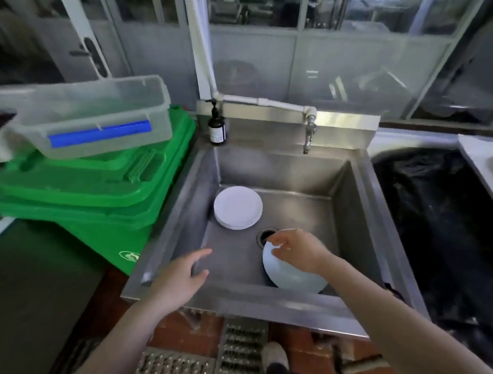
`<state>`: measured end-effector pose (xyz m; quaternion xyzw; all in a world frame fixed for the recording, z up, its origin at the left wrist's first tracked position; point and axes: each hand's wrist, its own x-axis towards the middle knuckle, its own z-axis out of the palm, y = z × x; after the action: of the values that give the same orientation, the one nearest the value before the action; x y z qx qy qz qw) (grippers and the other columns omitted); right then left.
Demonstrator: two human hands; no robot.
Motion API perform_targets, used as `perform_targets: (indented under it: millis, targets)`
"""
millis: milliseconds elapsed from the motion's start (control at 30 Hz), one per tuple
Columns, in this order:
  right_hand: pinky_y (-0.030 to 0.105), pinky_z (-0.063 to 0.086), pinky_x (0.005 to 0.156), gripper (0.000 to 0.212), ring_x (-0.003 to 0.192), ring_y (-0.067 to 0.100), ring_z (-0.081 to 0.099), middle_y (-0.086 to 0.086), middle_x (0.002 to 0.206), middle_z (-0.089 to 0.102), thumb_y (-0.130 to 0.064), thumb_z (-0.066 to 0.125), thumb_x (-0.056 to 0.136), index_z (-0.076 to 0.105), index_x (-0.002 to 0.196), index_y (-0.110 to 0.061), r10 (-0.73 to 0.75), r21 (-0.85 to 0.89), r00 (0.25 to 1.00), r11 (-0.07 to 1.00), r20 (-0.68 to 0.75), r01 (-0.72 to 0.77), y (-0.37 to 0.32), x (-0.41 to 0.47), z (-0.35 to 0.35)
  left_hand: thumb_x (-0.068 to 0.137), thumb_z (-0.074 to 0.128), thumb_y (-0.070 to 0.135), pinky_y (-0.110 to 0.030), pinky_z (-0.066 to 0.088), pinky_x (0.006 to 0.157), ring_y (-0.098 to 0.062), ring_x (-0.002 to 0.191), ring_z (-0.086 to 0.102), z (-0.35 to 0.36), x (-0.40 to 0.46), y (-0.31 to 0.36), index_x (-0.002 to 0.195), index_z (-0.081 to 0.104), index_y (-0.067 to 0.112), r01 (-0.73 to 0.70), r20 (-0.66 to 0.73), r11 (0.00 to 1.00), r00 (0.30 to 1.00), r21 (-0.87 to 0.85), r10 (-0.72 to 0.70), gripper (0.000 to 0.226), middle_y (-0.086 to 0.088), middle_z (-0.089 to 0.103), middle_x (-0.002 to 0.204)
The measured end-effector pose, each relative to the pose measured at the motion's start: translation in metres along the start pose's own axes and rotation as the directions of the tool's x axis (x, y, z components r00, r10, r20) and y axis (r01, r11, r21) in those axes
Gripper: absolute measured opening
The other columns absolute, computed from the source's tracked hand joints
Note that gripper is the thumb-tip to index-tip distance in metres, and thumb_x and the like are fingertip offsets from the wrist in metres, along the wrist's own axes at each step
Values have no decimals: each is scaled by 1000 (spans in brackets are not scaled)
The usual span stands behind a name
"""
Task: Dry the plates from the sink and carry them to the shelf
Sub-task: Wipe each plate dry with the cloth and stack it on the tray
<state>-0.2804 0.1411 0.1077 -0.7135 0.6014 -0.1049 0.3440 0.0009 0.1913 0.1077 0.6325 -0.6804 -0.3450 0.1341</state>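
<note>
Step in hand looks like the pick-up: right hand (297,251) is down in the steel sink (351,210), fingers curled over the top rim of a pale blue plate (291,275) that stands tilted on edge against the near wall, just by the drain (266,237). Grip seems a light pinch at the rim, thumb side hidden, so can't say how firm. Left hand (181,277) hovers above the near-left part of the basin, fingers relaxed and spread, holding nothing. Beyond the left hand, toward the far-left corner of the basin, sits a stack of white plates (237,207), flat, well apart from both hands. No cloth or towel in view, and the shelf isn't visible either, so drying hasn't begun, I'd judge. Next move prob calls for lifting the blue plate clear of the sink wall w/o knocking it, left hand coming under for support, then finding sth to wipe with. Plates are smooth, glossy, round, shallow, likely ceramic or melamine; may be slippery if wet. Sink is brushed metal, square, w/ dull scuffs. Beyond the right hand a metal tap (309,133) hangs off a white pipe; a dark pump bottle (217,126) stands at the far-left rim.
</note>
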Motion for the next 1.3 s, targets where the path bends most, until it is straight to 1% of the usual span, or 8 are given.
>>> perform_targets:
  millis: [100,200,333,467,700,900,1100,1300]
  targets:
    - [15,35,66,18,68,-4,55,-18,76,63,-11,59,85,66,75,-23,55,85,998,995,12,-56,-1,30,17,95,58,22,-23,45,96,-8,118,56,-9,13,-21,140,45,32,55,2,998,998,-22,-55,48,11,50,142]
    - [18,42,73,17,81,12,60,0,91,68,-6,59,85,71,96,-10,137,163,989,976,49,-143,9,69,32,94,59,25,-16,47,79,-2,96,64,-13,33,-44,139,44,36,85,-8,996,996,-8,-85,49,11,53,138]
    - [31,49,71,18,81,27,61,7,86,63,-4,58,88,67,99,-14,314,375,937,859,150,-348,30,128,58,89,63,22,-33,37,107,-14,130,45,-14,69,-70,143,41,29,144,-47,990,989,8,-144,59,3,44,148]
    - [25,38,54,26,58,24,43,5,60,50,8,49,82,60,71,-14,503,518,829,655,243,-550,55,186,90,89,63,22,-32,27,115,-14,138,34,-10,108,-89,148,31,21,200,-66,970,979,136,-193,67,3,34,153]
    - [27,53,53,27,56,20,62,11,83,67,-15,73,82,59,105,-10,646,530,701,498,301,-686,97,278,137,90,58,16,-16,-5,110,-16,148,8,7,165,-95,153,17,17,215,-168,958,968,191,-185,75,-1,13,161]
    - [35,60,69,34,64,23,68,10,78,69,-39,75,79,58,83,-10,762,680,547,197,346,-706,117,332,156,80,65,15,-43,12,118,-34,145,22,15,191,-93,149,30,7,164,-131,894,984,416,-119,78,-16,31,154]
    - [24,49,38,24,50,20,57,13,73,62,-24,64,89,54,102,-7,782,759,522,98,342,-644,122,351,167,77,69,17,-50,8,115,-36,145,12,20,195,-95,150,20,2,291,-223,854,952,431,-212,90,-20,22,156]
    - [30,51,47,10,56,21,64,11,79,66,-14,63,91,57,92,-6,781,771,527,94,336,-630,136,349,175,79,68,18,-51,7,116,-30,143,2,21,194,-96,151,19,4,304,-250,865,944,398,-217,88,-20,20,157]
